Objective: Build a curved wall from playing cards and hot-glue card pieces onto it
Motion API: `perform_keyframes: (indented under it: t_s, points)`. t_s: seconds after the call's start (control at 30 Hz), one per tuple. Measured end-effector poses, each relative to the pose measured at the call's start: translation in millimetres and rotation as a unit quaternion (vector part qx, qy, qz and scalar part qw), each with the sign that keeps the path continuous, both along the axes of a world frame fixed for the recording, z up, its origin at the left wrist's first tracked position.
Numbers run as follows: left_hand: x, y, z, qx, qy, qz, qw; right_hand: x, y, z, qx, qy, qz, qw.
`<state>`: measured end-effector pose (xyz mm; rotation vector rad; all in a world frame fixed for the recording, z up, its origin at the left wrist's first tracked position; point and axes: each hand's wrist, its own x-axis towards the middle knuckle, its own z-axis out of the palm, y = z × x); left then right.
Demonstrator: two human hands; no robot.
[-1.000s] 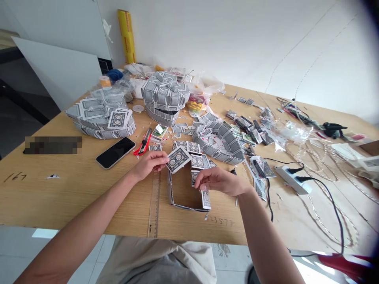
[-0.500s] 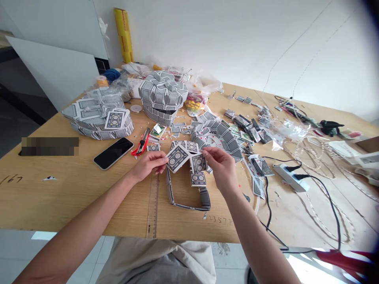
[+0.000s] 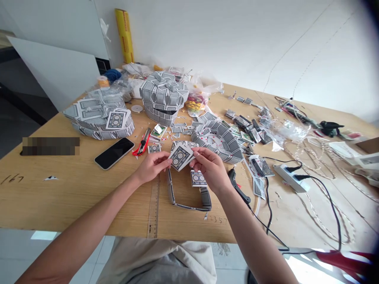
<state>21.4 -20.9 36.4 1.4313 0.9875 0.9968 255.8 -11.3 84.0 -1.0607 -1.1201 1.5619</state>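
Pinches a dark-blue-and-white patterned playing card [image 3: 179,157] between thumb and fingers of the left hand [image 3: 154,165], tilted, above the far part of a low, open-topped, grey-and-white frame of folded cards [image 3: 206,199]. Grips another white-edged card [image 3: 192,158] narrowly with the right hand [image 3: 211,166], mostly hidden behind the first; cannot tell whether pressed together or merely overlapping. Loses part of the frame's far side behind hands and cards. Has a black pistol-shaped tool [image 3: 239,188] just beyond the right forearm, front end hard to make out. Cannot identify a dark, flat object [image 3: 50,146] at far left, masked by pixel blocks, nor sort out the red and yellow contents of a clear plastic bag [image 3: 196,103]. Sees a red object [image 3: 340,258] only in part, fading into the dark edge at lower right.
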Motion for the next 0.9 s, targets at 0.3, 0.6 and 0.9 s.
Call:
perform_keyframes:
  t_s: [0.3,0.6,0.9]
  points:
    - [-2,3,-2.3,0.005,0.003,-0.010,1.000,4,2,-1.1,0.035,-0.063,0.017,0.997]
    - [-13,16,-11.5,-0.077,-0.177,0.137,0.972,26,28,-9.6,0.224,-0.339,-0.050,0.912]
    - [-14,22,-20.5,-0.099,-0.189,0.161,0.964,20,65,-9.5,0.336,-0.543,0.153,0.754]
